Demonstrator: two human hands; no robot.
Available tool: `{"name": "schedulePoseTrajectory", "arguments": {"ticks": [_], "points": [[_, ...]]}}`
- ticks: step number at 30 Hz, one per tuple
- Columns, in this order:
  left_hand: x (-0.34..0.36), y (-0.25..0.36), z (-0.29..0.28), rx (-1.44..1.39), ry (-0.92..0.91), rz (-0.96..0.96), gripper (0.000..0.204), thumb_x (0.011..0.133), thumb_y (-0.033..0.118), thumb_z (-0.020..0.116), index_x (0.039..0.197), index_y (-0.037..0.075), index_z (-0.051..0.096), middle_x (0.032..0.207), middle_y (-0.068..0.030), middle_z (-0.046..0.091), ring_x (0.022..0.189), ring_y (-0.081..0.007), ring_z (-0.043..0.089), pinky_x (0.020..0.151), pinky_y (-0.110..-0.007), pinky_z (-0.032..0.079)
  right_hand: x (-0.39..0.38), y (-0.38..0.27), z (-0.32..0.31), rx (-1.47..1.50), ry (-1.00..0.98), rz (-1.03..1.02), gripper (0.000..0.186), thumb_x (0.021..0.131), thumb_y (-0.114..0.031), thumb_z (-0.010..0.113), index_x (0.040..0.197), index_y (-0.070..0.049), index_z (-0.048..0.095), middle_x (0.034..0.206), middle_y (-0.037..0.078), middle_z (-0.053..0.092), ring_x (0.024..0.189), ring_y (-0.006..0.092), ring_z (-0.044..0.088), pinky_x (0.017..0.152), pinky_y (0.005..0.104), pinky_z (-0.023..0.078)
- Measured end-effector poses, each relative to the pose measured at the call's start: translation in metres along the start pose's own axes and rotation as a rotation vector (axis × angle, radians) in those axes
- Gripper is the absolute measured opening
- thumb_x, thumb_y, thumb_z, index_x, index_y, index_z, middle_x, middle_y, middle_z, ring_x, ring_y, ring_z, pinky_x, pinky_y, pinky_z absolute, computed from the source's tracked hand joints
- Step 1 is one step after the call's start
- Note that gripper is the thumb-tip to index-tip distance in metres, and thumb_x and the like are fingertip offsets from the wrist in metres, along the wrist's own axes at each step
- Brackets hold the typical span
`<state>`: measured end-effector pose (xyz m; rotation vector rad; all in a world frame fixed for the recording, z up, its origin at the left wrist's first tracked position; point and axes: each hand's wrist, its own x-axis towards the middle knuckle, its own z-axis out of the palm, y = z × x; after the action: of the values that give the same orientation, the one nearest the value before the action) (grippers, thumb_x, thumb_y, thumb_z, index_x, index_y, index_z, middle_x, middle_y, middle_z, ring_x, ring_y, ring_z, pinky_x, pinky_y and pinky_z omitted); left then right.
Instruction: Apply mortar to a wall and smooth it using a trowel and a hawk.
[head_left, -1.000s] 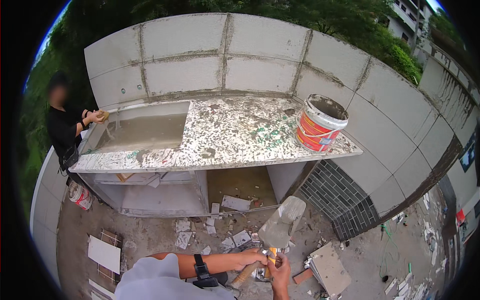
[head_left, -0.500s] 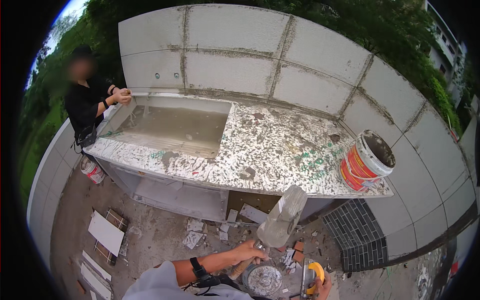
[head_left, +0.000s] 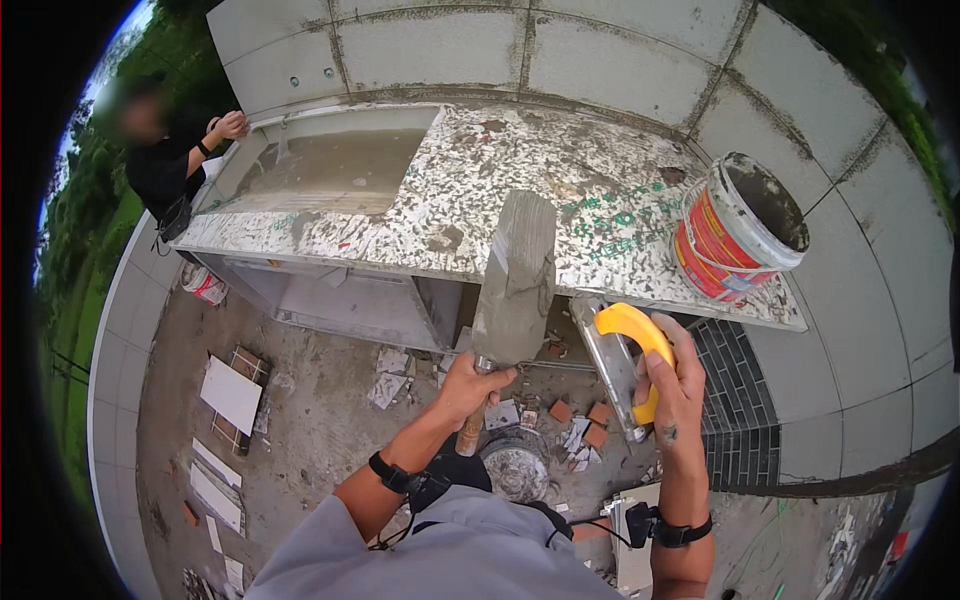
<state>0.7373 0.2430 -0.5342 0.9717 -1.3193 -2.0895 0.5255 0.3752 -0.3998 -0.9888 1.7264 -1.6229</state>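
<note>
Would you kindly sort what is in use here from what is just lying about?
In use:
left hand gripping a brick trowel
right hand gripping a yellow-handled float

Lying about:
red bucket
white tiles
rubble

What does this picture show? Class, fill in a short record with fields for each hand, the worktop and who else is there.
left hand: grips the wooden handle of a trowel, blade up
right hand: holds a yellow-handled float
worktop: speckled slab with a sunken basin at its left
bucket: red and white, on the worktop's right end
other person: at the far left end, hand on the wall
</note>
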Motion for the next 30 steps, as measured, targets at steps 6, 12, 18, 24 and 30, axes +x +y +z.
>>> {"name": "schedulePoseTrajectory", "arguments": {"ticks": [6,12,18,24,30], "points": [[0.038,0.008,0.008,0.094,0.109,0.116,0.017,0.084,0.01,0.07,0.093,-0.001,0.062,0.069,-0.0016,0.06,0.051,-0.0088,0.054,0.046,-0.026,0.043,0.058,-0.001,0.018,0.033,-0.108,0.029,0.041,0.094,-0.013,0.052,0.132,0.0,0.049,0.083,0.004,0.056,0.055,0.0073,0.05,0.051,0.0218,0.041],[0.089,0.073,-0.048,0.063,0.111,0.19,0.013,0.084,0.008,0.069,0.092,0.0,0.061,0.069,-0.0018,0.06,0.051,-0.0084,0.054,0.047,-0.026,0.043,0.104,-0.027,0.098,-0.317,-0.158,-0.032,0.039,0.095,-0.014,0.054,0.132,-0.003,0.05,0.08,0.004,0.058,0.053,0.0067,0.053,0.048,0.023,0.042],[0.125,0.152,-0.134,-0.243,0.179,0.24,0.014,0.081,0.004,0.07,0.09,0.002,0.059,0.069,-0.002,0.057,0.051,-0.0106,0.052,0.047,-0.027,0.043,0.196,-0.057,0.126,-0.333,-0.268,0.103,0.039,0.094,-0.019,0.059,0.13,-0.005,0.053,0.072,0.002,0.057,0.053,0.0054,0.052,0.047,0.0216,0.041],[0.105,0.159,-0.227,-0.33,0.489,0.279,0.023,0.08,0.0,0.069,0.095,0.002,0.053,0.07,-0.0055,0.056,0.051,-0.0139,0.053,0.046,-0.028,0.043,0.347,-0.068,0.161,0.187,0.017,-0.087,0.032,0.092,-0.022,0.061,0.116,-0.001,0.057,0.078,0.001,0.053,0.058,0.0082,0.053,0.051,0.0235,0.043],[0.085,0.133,-0.253,-0.365,0.727,0.201,0.031,0.079,0.0,0.07,0.1,0.005,0.049,0.077,-0.0075,0.056,0.052,-0.015,0.053,0.046,-0.029,0.045,0.53,-0.046,0.214,0.247,0.031,-0.056,0.03,0.095,-0.032,0.057,0.106,-0.004,0.055,0.076,0.0,0.05,0.061,0.0108,0.053,0.053,0.0271,0.044]]}}
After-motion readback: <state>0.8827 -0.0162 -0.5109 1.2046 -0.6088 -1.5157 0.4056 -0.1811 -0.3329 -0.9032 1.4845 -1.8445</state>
